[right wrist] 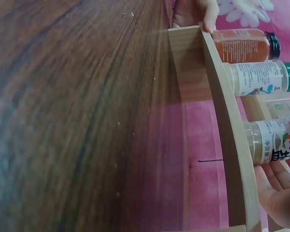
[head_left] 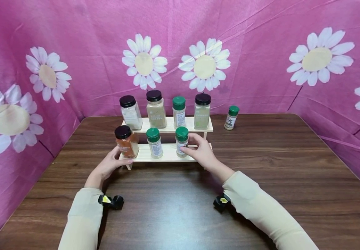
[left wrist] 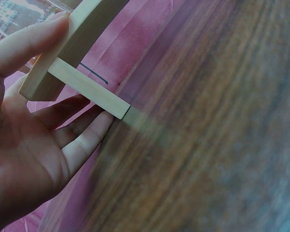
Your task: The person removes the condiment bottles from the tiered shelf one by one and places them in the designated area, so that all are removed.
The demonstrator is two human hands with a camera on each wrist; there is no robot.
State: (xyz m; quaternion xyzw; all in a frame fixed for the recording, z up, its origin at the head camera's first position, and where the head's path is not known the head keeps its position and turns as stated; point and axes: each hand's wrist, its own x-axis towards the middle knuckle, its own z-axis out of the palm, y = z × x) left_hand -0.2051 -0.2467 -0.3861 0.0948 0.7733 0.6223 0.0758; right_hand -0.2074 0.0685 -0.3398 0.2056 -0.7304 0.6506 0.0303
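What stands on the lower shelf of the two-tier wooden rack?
An orange-filled black-lidded jar and two green-capped bottles; the right hand pinches the second, covering part of the lower shelf.

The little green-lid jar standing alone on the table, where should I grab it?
Grip the lone jar round its body below the green lid, coming from the front or right. It stands upright and apart from the rack, so those sides are free. The body probably gives a steadier hold than the lid.
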